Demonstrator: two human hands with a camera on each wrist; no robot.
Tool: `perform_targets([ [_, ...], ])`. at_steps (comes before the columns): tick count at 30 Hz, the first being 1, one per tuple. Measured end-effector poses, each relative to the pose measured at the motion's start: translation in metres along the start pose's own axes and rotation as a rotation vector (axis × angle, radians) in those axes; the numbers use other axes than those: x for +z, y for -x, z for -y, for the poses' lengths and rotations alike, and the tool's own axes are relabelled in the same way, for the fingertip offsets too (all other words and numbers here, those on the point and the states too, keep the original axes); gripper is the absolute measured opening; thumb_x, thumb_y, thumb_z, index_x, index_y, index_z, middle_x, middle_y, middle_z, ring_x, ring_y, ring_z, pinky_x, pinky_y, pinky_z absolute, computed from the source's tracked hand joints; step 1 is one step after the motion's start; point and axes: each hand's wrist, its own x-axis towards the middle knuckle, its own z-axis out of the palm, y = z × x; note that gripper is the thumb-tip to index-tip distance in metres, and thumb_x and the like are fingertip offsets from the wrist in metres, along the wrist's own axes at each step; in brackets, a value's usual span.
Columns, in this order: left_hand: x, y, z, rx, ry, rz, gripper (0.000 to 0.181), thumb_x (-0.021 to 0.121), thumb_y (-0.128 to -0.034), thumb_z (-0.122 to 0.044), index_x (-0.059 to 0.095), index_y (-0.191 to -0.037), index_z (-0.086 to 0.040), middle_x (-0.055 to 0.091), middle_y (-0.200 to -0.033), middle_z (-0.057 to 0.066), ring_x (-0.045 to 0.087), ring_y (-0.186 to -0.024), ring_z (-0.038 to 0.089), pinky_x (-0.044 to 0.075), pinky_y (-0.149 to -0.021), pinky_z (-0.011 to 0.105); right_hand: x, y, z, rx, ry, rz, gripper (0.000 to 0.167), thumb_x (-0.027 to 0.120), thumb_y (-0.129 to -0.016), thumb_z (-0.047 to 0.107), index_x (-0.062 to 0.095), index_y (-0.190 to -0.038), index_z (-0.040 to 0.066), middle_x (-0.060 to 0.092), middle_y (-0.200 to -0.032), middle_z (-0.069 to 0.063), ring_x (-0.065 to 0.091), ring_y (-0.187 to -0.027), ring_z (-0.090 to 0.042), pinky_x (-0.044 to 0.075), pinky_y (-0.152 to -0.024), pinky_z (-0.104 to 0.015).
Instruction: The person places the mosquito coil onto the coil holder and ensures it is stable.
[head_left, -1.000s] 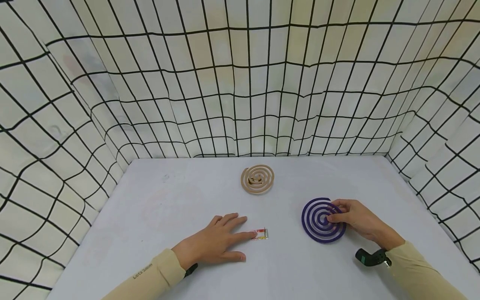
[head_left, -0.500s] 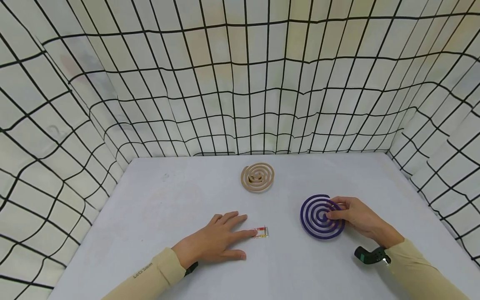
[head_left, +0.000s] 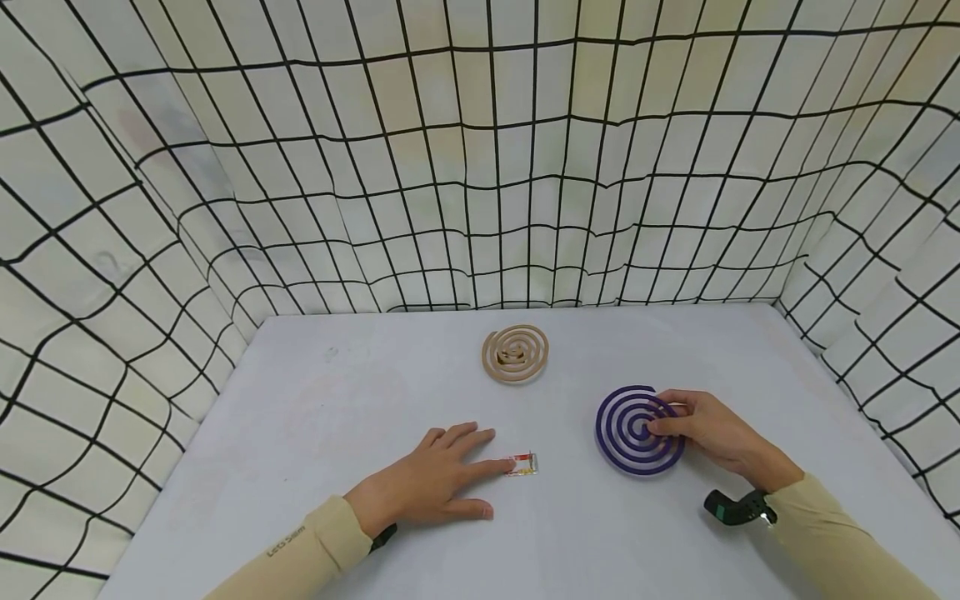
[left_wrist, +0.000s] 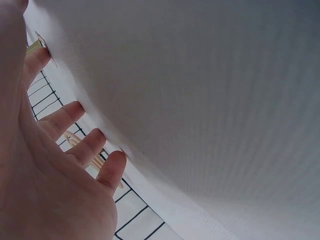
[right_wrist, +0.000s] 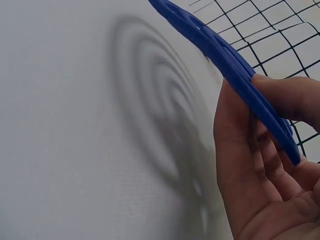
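Three items at the desk [head_left: 300, 433]: packet [head_left: 527, 464], purple coil [head_left: 636, 437], tan coil [head_left: 516, 354]. Right grip [head_left: 720, 433]: thumb and fingers pinching the purple coil at its right side; coil tilted, held clear of the surface. Left grip [head_left: 427, 485]: nothing grasped, fingers straight and spread, index fingertip on the packet's left end. Packet lies flat, between left grip and purple coil. Tan coil rests near the desk's far edge, beyond the packet.
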Motion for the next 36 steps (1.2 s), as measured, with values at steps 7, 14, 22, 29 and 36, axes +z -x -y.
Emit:
perform_targets([
  [7,0.000,0.000,0.000,0.002,-0.005,-0.002,0.063,0.049,-0.0983,-0.070,0.038,-0.157,-0.048,0.037,-0.167,0.006,0.033,-0.155,0.033,0.037,-0.114,0.055,0.004,-0.003,0.002,0.001,-0.004,0.013,0.049,0.079,-0.092,0.015,0.054,-0.130,-0.003,0.073,-0.103,0.002,0.069,-0.093,-0.010,0.058,-0.080,-0.027],
  [14,0.000,0.000,0.000,0.018,-0.018,-0.035,0.062,0.048,-0.0989,-0.070,0.040,-0.156,-0.047,0.039,-0.165,0.006,0.036,-0.153,0.033,0.038,-0.112,0.054,0.008,-0.004,0.005,-0.004,-0.009,0.026,0.051,0.078,-0.092,0.015,0.052,-0.132,-0.004,0.072,-0.103,0.002,0.068,-0.093,-0.010,0.058,-0.080,-0.027],
  [22,0.000,0.000,0.001,0.006,-0.015,-0.013,0.062,0.047,-0.0988,-0.071,0.038,-0.156,-0.049,0.038,-0.166,0.005,0.034,-0.155,0.032,0.037,-0.114,0.053,0.013,-0.008,0.008,-0.009,-0.014,0.036,0.050,0.079,-0.092,0.015,0.053,-0.131,-0.003,0.072,-0.105,0.001,0.068,-0.094,-0.010,0.058,-0.081,-0.027],
  [29,0.002,0.000,0.001,0.017,-0.014,-0.031,0.062,0.047,-0.0989,-0.071,0.039,-0.156,-0.048,0.039,-0.165,0.006,0.036,-0.153,0.033,0.038,-0.111,0.055,0.017,-0.010,0.009,-0.027,-0.053,0.066,0.047,0.079,-0.092,0.012,0.054,-0.129,-0.003,0.074,-0.103,0.002,0.070,-0.092,-0.009,0.059,-0.079,-0.026],
  [36,0.001,0.000,0.000,0.002,0.003,-0.006,0.063,0.048,-0.0980,-0.072,0.038,-0.156,-0.050,0.038,-0.166,0.005,0.035,-0.154,0.032,0.037,-0.113,0.055,0.022,-0.011,0.012,-0.039,-0.046,0.089,0.043,0.078,-0.093,0.014,0.055,-0.126,-0.001,0.072,-0.106,0.001,0.069,-0.094,-0.010,0.059,-0.081,-0.027],
])
